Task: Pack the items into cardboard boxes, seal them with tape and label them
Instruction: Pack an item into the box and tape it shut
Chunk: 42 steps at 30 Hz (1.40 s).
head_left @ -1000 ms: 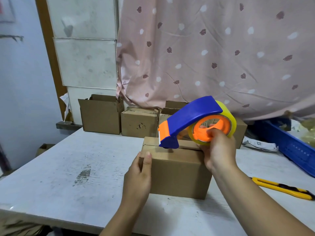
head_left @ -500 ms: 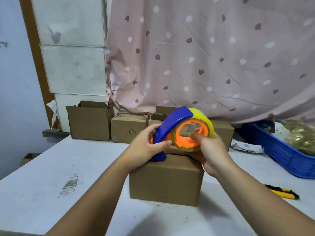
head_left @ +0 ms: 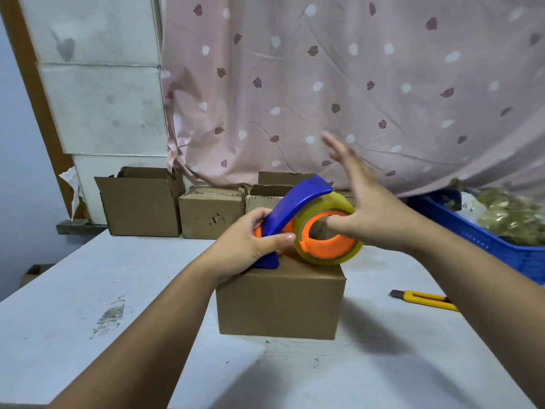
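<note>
my left hand (head_left: pixel 250 243) grips the tape dispenser (head_left: pixel 306 225) on the cardboard box (head_left: pixel 280 305), steadying it; my right hand (head_left: pixel 368 214), open at 3 o'clock, seems to thumb the roll.

Right hand (head_left: pixel 368 214) fingers motion-blurred; box (head_left: pixel 280 305) top hidden (dispenser (head_left: pixel 298 208) covers it).

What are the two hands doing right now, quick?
Left hand: closed around the blue handle of the tape dispenser, above the cardboard box.
Right hand: open, fingers spread and blurred, thumb in the roll's orange core.
</note>
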Available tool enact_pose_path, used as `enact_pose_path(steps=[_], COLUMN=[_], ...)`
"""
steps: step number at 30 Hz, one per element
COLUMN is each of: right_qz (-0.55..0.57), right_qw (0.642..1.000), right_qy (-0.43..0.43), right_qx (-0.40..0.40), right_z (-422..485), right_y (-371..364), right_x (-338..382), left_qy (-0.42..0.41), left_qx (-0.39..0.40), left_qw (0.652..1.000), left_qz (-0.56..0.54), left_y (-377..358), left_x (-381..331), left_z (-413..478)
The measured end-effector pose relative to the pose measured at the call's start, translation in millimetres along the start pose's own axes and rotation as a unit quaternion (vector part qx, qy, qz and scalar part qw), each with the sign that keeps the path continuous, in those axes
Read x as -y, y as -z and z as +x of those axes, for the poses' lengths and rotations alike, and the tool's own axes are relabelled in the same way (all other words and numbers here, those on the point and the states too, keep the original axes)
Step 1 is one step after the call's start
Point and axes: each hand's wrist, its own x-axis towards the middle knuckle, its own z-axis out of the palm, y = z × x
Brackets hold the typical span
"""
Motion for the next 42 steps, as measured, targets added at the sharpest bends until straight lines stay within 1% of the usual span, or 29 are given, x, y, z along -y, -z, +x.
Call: enact_pose_path(steps=[1,3,4,6,8,9,11,12,15,19,23,26,30,33,35,38,40,42], right_qz=[-0.083,-0.219,-0.273,-0.359,-0.398,-0.405,-0.411,-0.414,-0.421,-0.355,-0.336,-0.312,-0.265,-0.228,-0.182,-0.038,0.028,0.06], right_qw=[0.995,0.964,0.946,0.907,0.878,0.869,0.863,0.862,0.861,0.893,0.904,0.917,0.934,0.941,0.953,0.978,0.982,0.982], right_qy=[0.055,0.122,0.135,0.126,0.092,0.082,0.077,0.073,0.051,0.022,0.036,0.038,0.032,0.019,-0.008,-0.049,-0.065,-0.069], right_qx=[0.028,0.084,0.113,0.181,0.25,0.272,0.284,0.283,0.282,0.276,0.263,0.244,0.238,0.249,0.244,0.198,0.174,0.163], right_z=[2,13,20,33,43,47,51,51,51,53,53,50,48,49,48,38,29,21], right_y=[4,2,-1,-10,-13,-12,-11,-11,-10,-2,0,3,6,8,13,27,31,31], right_x=[12,28,33,37,38,37,32,29,19,10,3,-4,-9,-9,-11,-19,-29,-37], left_qy=[0.003,0.003,0.003,0.0,0.005,0.009,0.019,0.024,0.042,0.064,0.077,0.082,0.089,0.097,0.092,0.069,0.064,0.065], left_qx=[-0.002,-0.008,-0.009,0.002,0.027,0.042,0.064,0.06,-0.012,-0.068,-0.095,-0.101,-0.097,-0.106,-0.099,-0.083,-0.083,-0.073], left_qw=[1.0,1.0,1.0,1.0,1.0,0.999,0.998,0.998,0.999,0.996,0.992,0.99,0.991,0.989,0.989,0.99,0.991,0.994], left_qz=[0.001,0.006,0.007,0.011,0.013,0.015,0.012,0.011,-0.001,-0.002,-0.014,-0.056,-0.029,-0.038,-0.062,-0.095,-0.078,-0.051], left_y=[0,-1,-1,1,4,5,5,4,2,3,5,3,2,3,3,1,3,3], left_x=[0,1,1,1,1,0,-1,-1,0,5,8,4,1,3,3,3,4,3], left_z=[0,1,1,1,0,-1,-1,-1,-1,3,5,4,3,3,3,4,5,5])
